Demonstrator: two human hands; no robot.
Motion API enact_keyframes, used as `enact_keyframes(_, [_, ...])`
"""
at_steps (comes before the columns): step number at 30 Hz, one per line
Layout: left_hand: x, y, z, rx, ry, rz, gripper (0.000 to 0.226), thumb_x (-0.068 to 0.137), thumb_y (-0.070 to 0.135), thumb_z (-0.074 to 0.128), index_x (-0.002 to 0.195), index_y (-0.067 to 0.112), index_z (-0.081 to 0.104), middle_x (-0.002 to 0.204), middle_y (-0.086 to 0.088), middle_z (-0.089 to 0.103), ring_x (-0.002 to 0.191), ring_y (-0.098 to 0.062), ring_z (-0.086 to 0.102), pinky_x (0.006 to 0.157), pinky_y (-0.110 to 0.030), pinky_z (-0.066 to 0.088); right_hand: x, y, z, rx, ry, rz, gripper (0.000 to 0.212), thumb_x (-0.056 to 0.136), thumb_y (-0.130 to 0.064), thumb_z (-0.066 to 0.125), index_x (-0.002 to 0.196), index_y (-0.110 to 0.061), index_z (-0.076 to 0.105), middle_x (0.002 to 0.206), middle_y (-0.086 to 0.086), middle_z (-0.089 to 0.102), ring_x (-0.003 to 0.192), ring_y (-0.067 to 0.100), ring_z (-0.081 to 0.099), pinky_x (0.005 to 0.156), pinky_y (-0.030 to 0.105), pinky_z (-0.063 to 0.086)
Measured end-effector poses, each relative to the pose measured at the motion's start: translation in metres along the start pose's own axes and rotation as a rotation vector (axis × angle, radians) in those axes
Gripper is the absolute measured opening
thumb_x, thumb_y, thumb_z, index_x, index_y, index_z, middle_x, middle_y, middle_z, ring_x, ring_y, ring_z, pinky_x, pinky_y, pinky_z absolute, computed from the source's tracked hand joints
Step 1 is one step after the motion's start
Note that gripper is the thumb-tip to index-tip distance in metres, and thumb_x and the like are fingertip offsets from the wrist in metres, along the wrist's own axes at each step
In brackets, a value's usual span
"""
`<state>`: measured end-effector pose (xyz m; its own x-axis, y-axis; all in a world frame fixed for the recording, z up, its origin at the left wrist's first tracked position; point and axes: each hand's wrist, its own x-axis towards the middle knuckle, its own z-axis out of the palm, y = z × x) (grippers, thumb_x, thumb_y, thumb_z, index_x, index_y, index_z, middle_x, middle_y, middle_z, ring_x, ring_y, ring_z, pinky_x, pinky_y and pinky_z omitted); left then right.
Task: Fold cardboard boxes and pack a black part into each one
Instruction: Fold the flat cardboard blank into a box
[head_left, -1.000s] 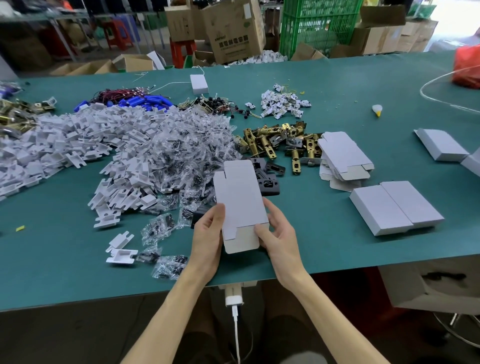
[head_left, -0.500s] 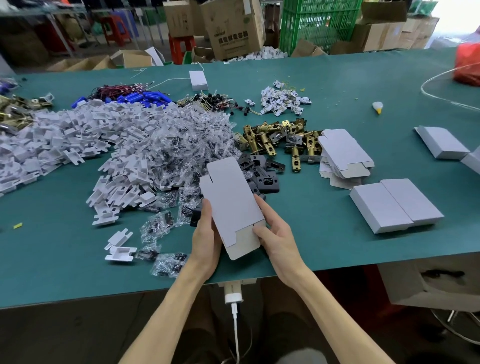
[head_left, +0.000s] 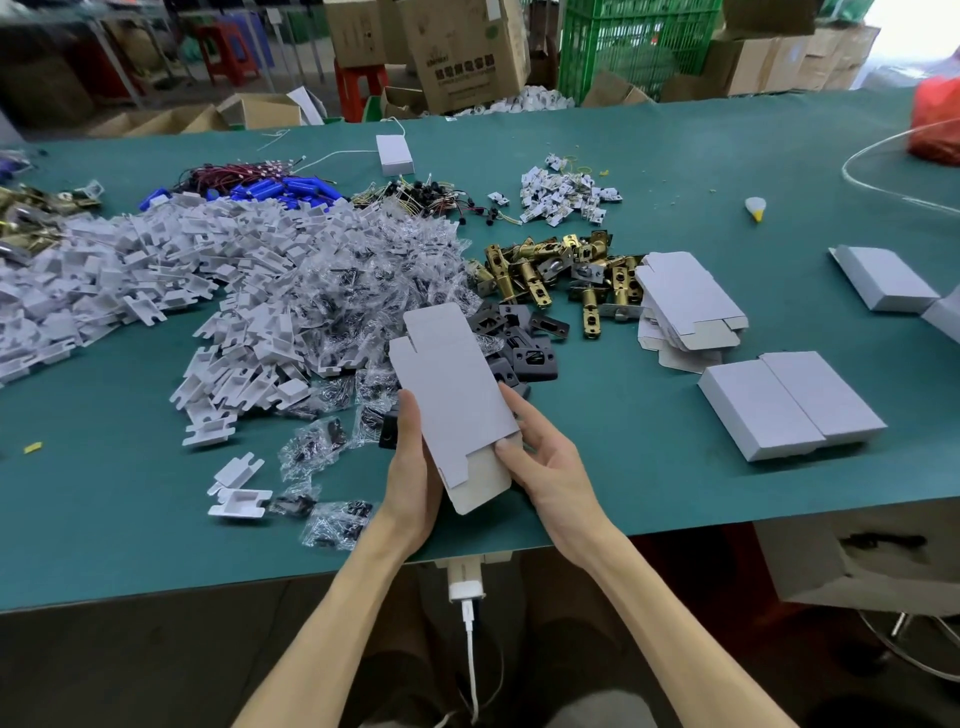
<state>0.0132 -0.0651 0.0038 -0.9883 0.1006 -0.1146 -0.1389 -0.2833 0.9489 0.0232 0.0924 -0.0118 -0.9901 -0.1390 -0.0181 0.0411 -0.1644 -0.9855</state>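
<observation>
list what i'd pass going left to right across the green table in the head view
white plastic pieces → clear bags → held box blank → brass latches → stack of flat blanks → two folded boxes

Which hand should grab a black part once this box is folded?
Likely the right hand: the black parts lie just beyond it, right of the flat box; the left hand holds the box's opposite edge.
</observation>
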Motion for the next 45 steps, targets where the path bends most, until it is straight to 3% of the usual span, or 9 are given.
enact_keyframes(4, [-0.005,0.005,0.005,-0.02,-0.058,0.005,0.087,0.084,0.088,0.041,0.141,0.025,0.062,0.141,-0.011,0.066,0.128,-0.03,0.064,0.096,-0.033,0.057,0.001,0.0,-0.001,0.013,-0.036,0.02,0.057,0.097,-0.019,0.066,0.148,-0.037,0.05,0.148,-0.008,0.057,0.136,0.016,0.054,0.113,0.042,0.046])
enact_keyframes(13, [-0.008,0.01,0.008,-0.03,-0.073,0.042,0.081,0.076,0.093,0.047,0.128,0.035,0.073,0.133,-0.009,0.071,0.122,-0.026,0.069,0.094,-0.031,0.058,0.001,0.0,-0.002,0.014,-0.078,0.013,0.06,0.096,-0.018,0.067,0.151,-0.032,0.048,0.155,-0.014,0.048,0.141,0.012,0.048,0.118,0.042,0.039])
enact_keyframes(19, [-0.008,0.01,0.007,0.008,-0.048,0.032,0.084,0.074,0.095,0.051,0.129,0.035,0.071,0.139,-0.008,0.067,0.131,-0.027,0.062,0.102,-0.032,0.054,-0.002,-0.007,0.004,0.05,-0.054,-0.013,0.062,0.091,-0.03,0.075,0.149,-0.031,0.052,0.143,-0.008,0.062,0.131,0.016,0.059,0.102,0.03,0.053])
enact_keyframes(23, [-0.008,0.01,0.008,0.051,-0.093,0.007,0.081,0.073,0.096,0.051,0.126,0.038,0.072,0.134,-0.004,0.071,0.126,-0.022,0.065,0.1,-0.027,0.053,-0.002,-0.009,0.005,0.042,-0.039,-0.04,0.058,0.091,-0.028,0.074,0.145,-0.032,0.055,0.141,-0.011,0.063,0.129,0.011,0.059,0.097,0.024,0.053])
enact_keyframes(28, [-0.006,0.006,0.005,0.049,-0.128,0.016,0.081,0.074,0.092,0.056,0.128,0.033,0.072,0.128,-0.009,0.073,0.12,-0.024,0.069,0.096,-0.029,0.055,-0.002,-0.011,0.004,0.03,-0.075,-0.026,0.059,0.089,-0.037,0.074,0.145,-0.034,0.055,0.147,-0.013,0.058,0.136,0.009,0.053,0.106,0.027,0.049])
enact_keyframes(31, [-0.004,0.005,0.003,0.041,-0.142,0.016,0.098,0.067,0.094,0.061,0.13,0.019,0.068,0.123,-0.021,0.072,0.11,-0.034,0.07,0.095,-0.038,0.058,-0.002,-0.012,0.003,0.009,-0.094,-0.02,0.054,0.095,-0.034,0.07,0.147,-0.028,0.055,0.149,-0.015,0.055,0.139,0.006,0.049,0.113,0.026,0.043])
enact_keyframes(37, [-0.002,0.005,0.002,0.001,-0.094,0.046,0.101,0.064,0.09,0.07,0.119,0.005,0.07,0.12,-0.029,0.069,0.112,-0.041,0.067,0.103,-0.051,0.054,-0.004,-0.012,0.004,-0.061,-0.158,-0.046,0.044,0.093,-0.016,0.068,0.136,-0.02,0.065,0.143,-0.009,0.061,0.139,0.0,0.046,0.104,0.017,0.044])
enact_keyframes(41, [0.0,0.007,0.002,-0.022,-0.019,0.061,0.129,0.055,0.083,0.083,0.132,-0.016,0.049,0.12,-0.035,0.068,0.115,-0.047,0.068,0.101,-0.057,0.055,-0.003,-0.011,0.006,-0.114,-0.206,-0.07,0.045,0.085,-0.009,0.059,0.126,-0.023,0.073,0.141,-0.005,0.062,0.139,0.003,0.045,0.114,0.031,0.041])
enact_keyframes(45, [0.001,0.007,0.001,-0.062,0.02,0.063,0.129,0.054,0.081,0.085,0.132,-0.016,0.049,0.119,-0.032,0.07,0.113,-0.045,0.069,0.095,-0.05,0.059,-0.003,-0.01,0.003,0.078,-0.162,-0.015,0.049,0.083,-0.007,0.05,0.123,-0.021,0.075,0.137,0.0,0.066,0.134,0.013,0.055,0.107,0.038,0.048])
